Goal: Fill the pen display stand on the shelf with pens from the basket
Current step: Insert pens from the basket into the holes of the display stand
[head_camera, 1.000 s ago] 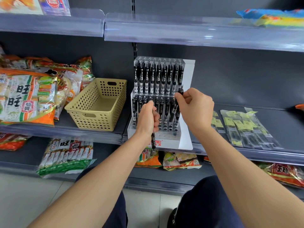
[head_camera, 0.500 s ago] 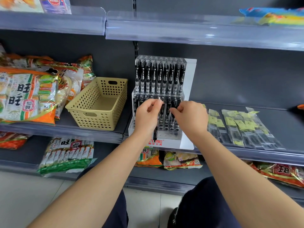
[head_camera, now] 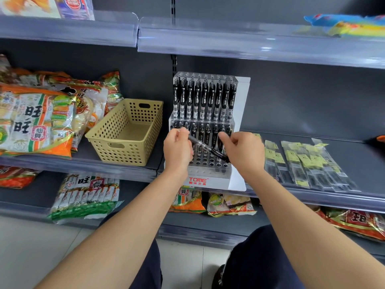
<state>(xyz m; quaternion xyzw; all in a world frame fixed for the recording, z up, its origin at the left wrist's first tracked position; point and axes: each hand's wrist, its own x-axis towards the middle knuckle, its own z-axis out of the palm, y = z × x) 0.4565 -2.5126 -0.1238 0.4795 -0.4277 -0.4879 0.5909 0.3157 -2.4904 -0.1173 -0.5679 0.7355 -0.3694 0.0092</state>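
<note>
So both hands are sharing one pen (head_camera: 205, 147) right now. The left hand (head_camera: 177, 152) is pinching the clear upper end of it between thumb and fingertips, grip closed on it. The right hand (head_camera: 242, 153) is curling its fingers around the dark lower end, though the exact contact is tucked behind the fingers, so I'm only fairly sure it's gripping too. The pen is lying at a slant, high on the left and dropping toward the right, and it's hanging just in front of the lower tier of the pen display stand (head_camera: 205, 130), not in a hole.

The stand is sitting at the front edge of the middle shelf (head_camera: 312, 197), right beside the joint between the two shelf sections. Its upper tier is looking full, a tight row of black pens standing upright. The lower tier is holding pens in its back row, while the front rows of holes are showing open, at least the ones not hidden by the hands. There's red TOME lettering on the white base.

Just left of the stand, the tan perforated basket (head_camera: 127, 132) is sitting on the same shelf level, near the front edge, and I'm not seeing any pens inside from this angle. Further left, orange snack bags (head_camera: 37, 119) are piling up. Right of the stand, flat clear packets with yellow labels (head_camera: 302, 163) are lying spread across the shelf.
</note>
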